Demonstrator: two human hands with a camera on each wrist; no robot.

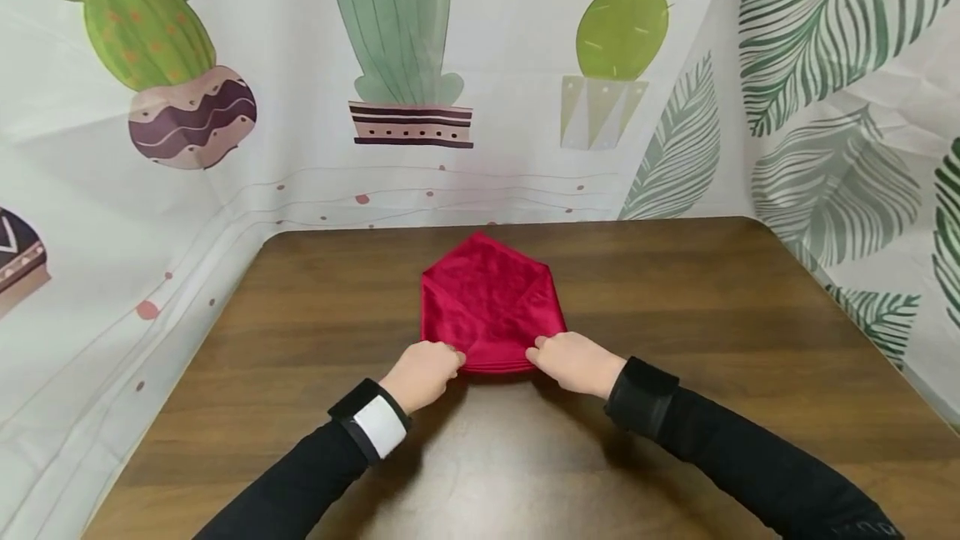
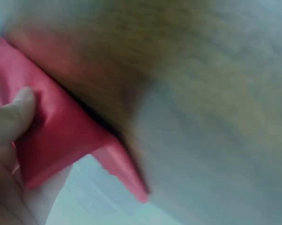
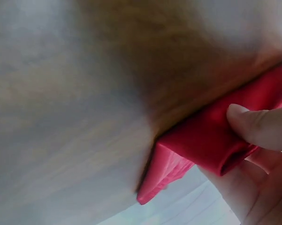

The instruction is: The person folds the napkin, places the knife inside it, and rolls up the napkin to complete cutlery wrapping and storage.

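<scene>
Both hands pinch red cloth [image 1: 491, 302] near edge, L [image 1: 424, 372] & R [image 1: 576, 361].

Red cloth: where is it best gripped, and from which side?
The red cloth is best pinched at the two near corners of its folded edge, from the person's side. That layered edge faces the left hand and right hand; the far end tapers.

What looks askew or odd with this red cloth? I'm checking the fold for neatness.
Nothing stands out. The red cloth lies flat on the wooden table, folded to a point at the far end. The left hand and right hand pinch its near corners evenly.
</scene>
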